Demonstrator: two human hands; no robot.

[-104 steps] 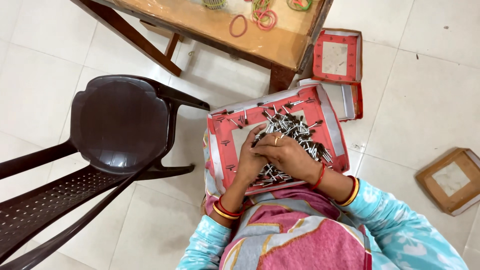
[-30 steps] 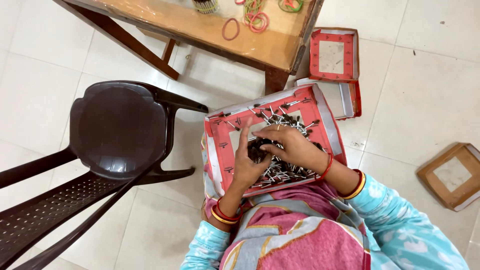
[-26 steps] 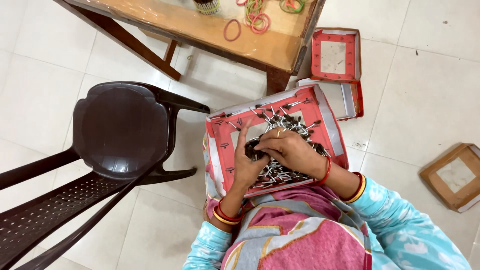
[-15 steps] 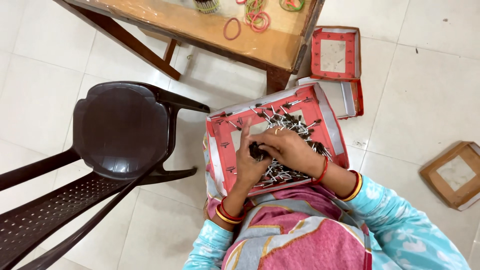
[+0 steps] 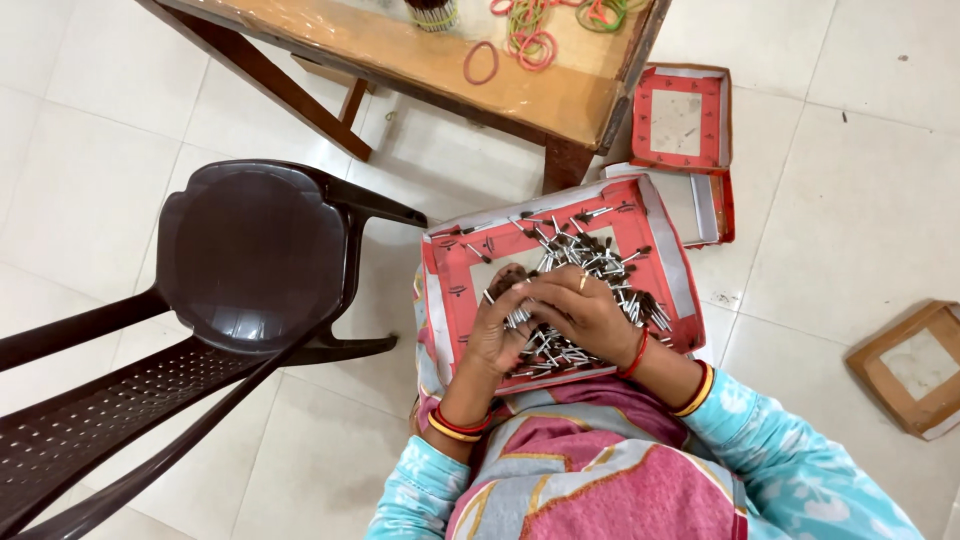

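A red shallow cardboard tray rests on my lap, holding a heap of small metal pins with dark heads. My left hand cups a small bundle of these pins upright over the tray. My right hand lies across the bundle, fingers curled on the pins, a ring on one finger. Both wrists wear red and gold bangles.
A dark plastic chair stands to my left on the white tiled floor. A wooden table ahead carries coloured rubber bands. Another red tray lies beside the table leg, and a brown box lid at right.
Both hands have stayed over the tray, gathering pins into a bundle. My right hand has shifted slightly over the left hand's bundle.
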